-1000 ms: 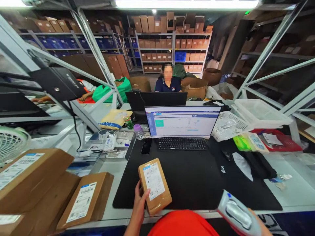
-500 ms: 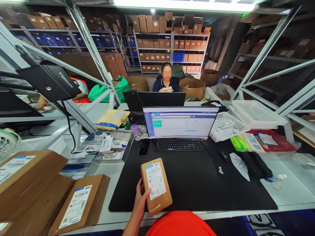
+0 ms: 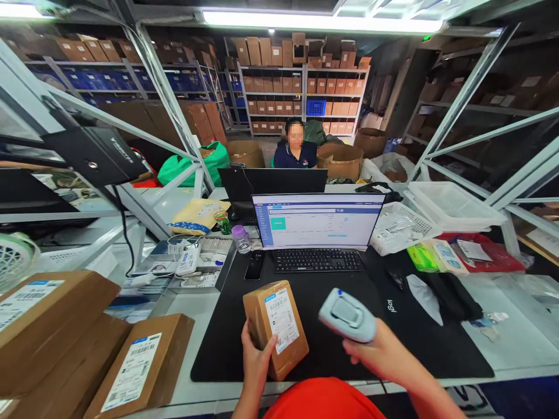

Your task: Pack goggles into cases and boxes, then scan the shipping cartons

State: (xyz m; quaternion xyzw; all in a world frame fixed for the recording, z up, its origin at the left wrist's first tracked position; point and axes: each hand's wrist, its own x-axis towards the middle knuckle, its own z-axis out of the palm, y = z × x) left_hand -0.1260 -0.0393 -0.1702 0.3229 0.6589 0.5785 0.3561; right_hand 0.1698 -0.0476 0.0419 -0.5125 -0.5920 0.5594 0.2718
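Note:
My left hand (image 3: 258, 356) grips the lower left side of a brown cardboard box (image 3: 257, 308), thumb on its front. The box is tilted above the black desk mat (image 3: 345, 364), and a white shipping label (image 3: 282, 320) with barcodes faces up. In my right hand (image 3: 375, 346) is a pale grey-blue barcode scanner (image 3: 347, 314), its head toward the upper left, to the right of the box and apart from it. The fingers wrap the scanner's handle, which is mostly hidden.
A monitor (image 3: 318, 221) and keyboard (image 3: 317, 261) stand behind the mat, a phone (image 3: 254, 265) beside them. Labelled boxes (image 3: 163, 355) are stacked at the left. White baskets (image 3: 454, 203) sit at the right. Across the desk sits a person (image 3: 294, 151).
My right hand has come into view from the right, holding the barcode scanner. The box has turned a little in my left hand, showing more of its left side.

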